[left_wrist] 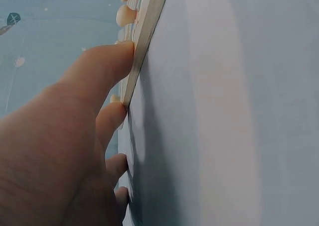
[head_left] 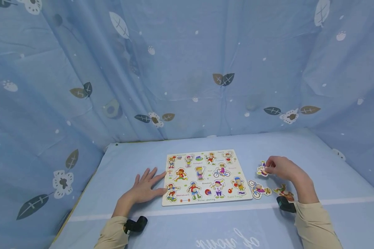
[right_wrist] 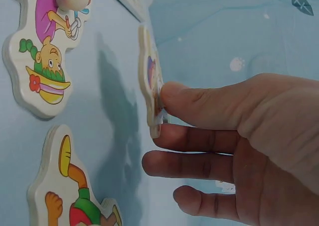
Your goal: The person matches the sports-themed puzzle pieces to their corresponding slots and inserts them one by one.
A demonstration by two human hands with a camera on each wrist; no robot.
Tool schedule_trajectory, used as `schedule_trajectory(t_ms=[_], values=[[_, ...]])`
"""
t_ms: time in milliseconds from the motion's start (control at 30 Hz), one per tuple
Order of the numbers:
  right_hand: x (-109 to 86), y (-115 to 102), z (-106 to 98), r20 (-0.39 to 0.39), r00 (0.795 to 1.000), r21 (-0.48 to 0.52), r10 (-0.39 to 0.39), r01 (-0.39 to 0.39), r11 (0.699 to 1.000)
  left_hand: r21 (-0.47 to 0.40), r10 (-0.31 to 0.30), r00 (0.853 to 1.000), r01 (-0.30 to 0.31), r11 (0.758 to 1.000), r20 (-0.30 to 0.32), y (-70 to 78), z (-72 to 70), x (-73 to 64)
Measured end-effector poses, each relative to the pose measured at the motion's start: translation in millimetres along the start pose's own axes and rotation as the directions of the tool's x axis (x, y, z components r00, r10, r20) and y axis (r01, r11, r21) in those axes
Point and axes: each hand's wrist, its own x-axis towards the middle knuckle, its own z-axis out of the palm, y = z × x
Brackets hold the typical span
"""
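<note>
A pale wooden puzzle board (head_left: 184, 186) lies flat, showing printed sports figures, some with round knobs. At its left edge is my left hand (head_left: 144, 186), fingers spread and fairly straight; in the left wrist view, the thumb and index fingertip touch the board's side (left_wrist: 144, 42). To the right of the board, my right hand (head_left: 285, 168) pinches a small wooden puzzle piece (head_left: 261, 169) between thumb and index finger. In the right wrist view that piece (right_wrist: 148, 76) is held edge-on above the cloth, so most of its picture is hidden.
Right of the board lie a bicycle-rider puzzle piece (head_left: 258, 189) and another figure piece (head_left: 281, 191), nearer the right wrist. Light blue cloth (head_left: 205, 221) with a white stripe covers the table. Patterned blue curtains (head_left: 187, 69) hang behind and at both sides.
</note>
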Motion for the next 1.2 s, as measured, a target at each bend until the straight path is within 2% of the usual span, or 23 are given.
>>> schedule_trajectory(t_ms=[567, 1200], values=[[-1.7, -5, -2, -0.003, 1.000, 0.001, 0.008, -0.008, 1.000, -0.003, 0.000, 1.000, 0.000, 1.000, 0.010, 3.5, -3.3, -2.8], [2.9, -19, 6, -0.043, 0.992, -0.036, -0.120, 0.118, 0.992, -0.001, -0.003, 1.000, 0.003, 1.000, 0.004, 2.9, -2.9, -2.4]])
